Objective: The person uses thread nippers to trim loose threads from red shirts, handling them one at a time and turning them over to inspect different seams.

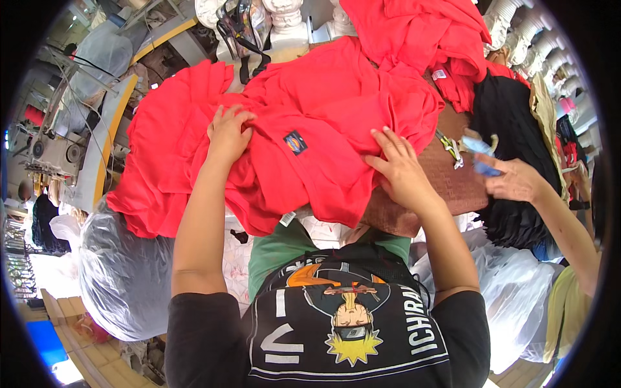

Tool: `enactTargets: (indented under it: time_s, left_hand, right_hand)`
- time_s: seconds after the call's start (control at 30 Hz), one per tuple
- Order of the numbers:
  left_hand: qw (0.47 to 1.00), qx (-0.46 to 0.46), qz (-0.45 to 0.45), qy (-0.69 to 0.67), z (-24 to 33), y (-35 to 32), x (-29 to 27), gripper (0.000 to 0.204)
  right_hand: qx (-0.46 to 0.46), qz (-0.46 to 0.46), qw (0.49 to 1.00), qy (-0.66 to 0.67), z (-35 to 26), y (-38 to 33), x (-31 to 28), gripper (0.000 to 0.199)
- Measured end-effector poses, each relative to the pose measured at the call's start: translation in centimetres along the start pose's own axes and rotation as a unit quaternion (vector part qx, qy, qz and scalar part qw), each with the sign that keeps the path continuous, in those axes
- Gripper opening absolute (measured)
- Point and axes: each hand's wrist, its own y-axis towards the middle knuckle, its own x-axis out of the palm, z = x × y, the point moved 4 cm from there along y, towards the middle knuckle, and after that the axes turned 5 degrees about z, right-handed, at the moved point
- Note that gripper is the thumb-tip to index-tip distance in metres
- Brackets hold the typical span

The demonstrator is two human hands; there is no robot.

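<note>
A large red garment (310,187) lies spread in folds over the table before me, with a small dark patch (295,143) sewn near its middle. A white tag (287,219) hangs at its near edge. My left hand (229,132) rests on the cloth left of the patch, its fingers bent and a little apart. To the right of the patch, my right hand (400,161) lies on the red cloth's edge with fingers spread. Just beyond that hand, a pair of thread snips (451,148) with yellow-green parts lies on the brown table top (446,184).
Another person's hand (514,180) reaches in from the right with a blurred blue-and-white item (480,152). Black cloth (511,123) is heaped there. More red cloth (414,32) is piled at the back. A sewing machine (61,152) stands at left, above a plastic-wrapped bundle (123,278).
</note>
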Motion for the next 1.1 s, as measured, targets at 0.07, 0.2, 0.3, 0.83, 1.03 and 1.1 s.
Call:
enactTargets:
  time_s: [0.07,0.2,0.3,0.83,1.03,1.1]
  left_hand:
    - [0.993,0.079,0.023,-0.087,-0.3,1.3,-1.3,0.026]
    - [0.939,0.041,-0.026,-0.34,2.7,-1.1,-16.0,0.021]
    - [0.86,0.178,-0.076,-0.471,1.8,-1.4,-22.8,0.037]
    - [0.484,-0.28,-0.078,-0.825,-2.7,-6.4,-1.5,0.06]
    - [0.746,-0.303,0.007,-0.593,-5.0,-8.7,-7.5,0.047]
    - [0.7,-0.226,0.198,-0.648,-4.9,-6.9,-14.0,0.035]
  right_hand:
    - [-0.022,0.03,0.998,0.043,0.1,0.9,-1.3,0.035]
    - [0.048,0.064,0.965,0.25,0.6,0.6,-10.2,0.025]
    - [0.024,0.047,0.921,0.387,0.8,1.2,-15.8,0.012]
    - [0.435,-0.138,0.656,0.601,3.3,6.9,7.4,0.035]
    - [0.389,-0.004,0.677,0.625,1.7,10.4,3.1,0.024]
    - [0.246,0.145,0.645,0.708,5.4,11.8,-2.0,0.03]
